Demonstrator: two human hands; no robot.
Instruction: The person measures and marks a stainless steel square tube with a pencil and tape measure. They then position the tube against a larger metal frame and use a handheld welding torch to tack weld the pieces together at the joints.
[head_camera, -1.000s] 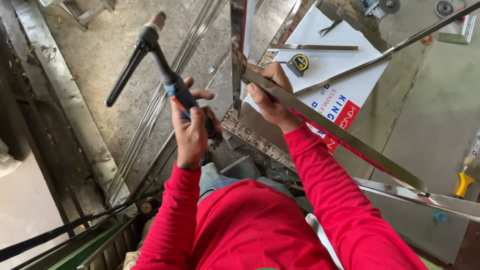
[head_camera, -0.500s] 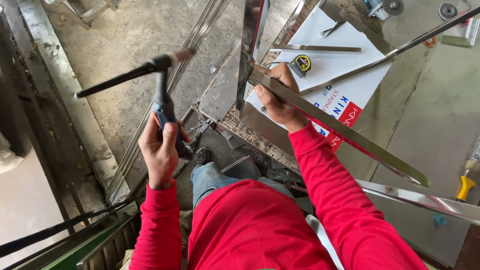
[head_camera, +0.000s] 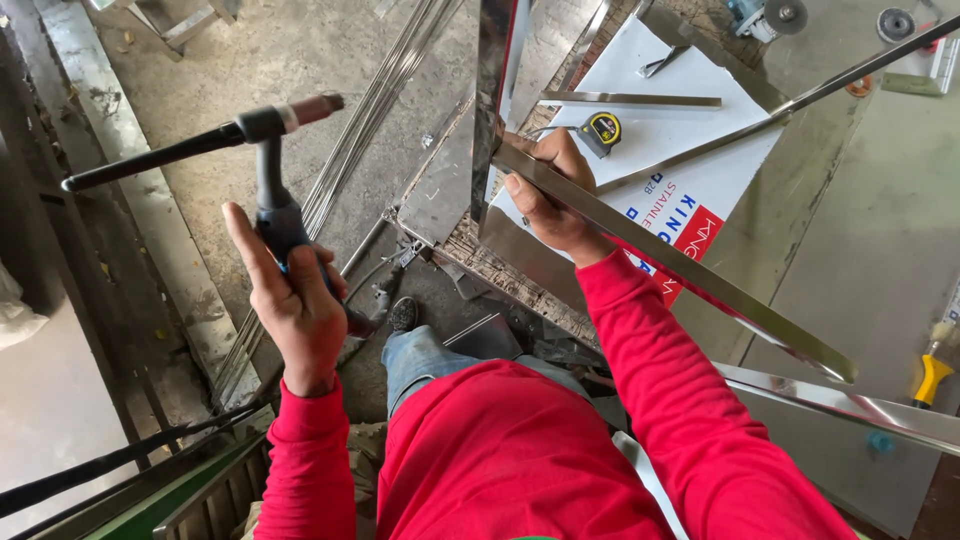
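Observation:
My left hand (head_camera: 292, 305) grips the blue handle of a welding torch (head_camera: 262, 170), raised at the left with its copper-coloured nozzle pointing right and its long black back cap pointing left. My right hand (head_camera: 548, 195) holds a flat shiny steel bar (head_camera: 690, 270) where it meets an upright polished steel post (head_camera: 493, 90). The bar slants down to the right past my red sleeve. A yellow-and-black tape measure (head_camera: 601, 132) lies just right of that hand on a white printed sheet (head_camera: 690, 160).
A bundle of thin steel rods (head_camera: 370, 130) lies on the concrete floor. Another flat bar (head_camera: 630, 99) rests on the white sheet. A long steel tube (head_camera: 860, 70) crosses the upper right. A yellow-handled tool (head_camera: 932, 375) sits at the right edge. My shoe (head_camera: 403, 313) shows below.
My left hand has lifted the torch slightly and turned it, so the nozzle points right and the back cap left. My right hand keeps its hold on the flat bar.

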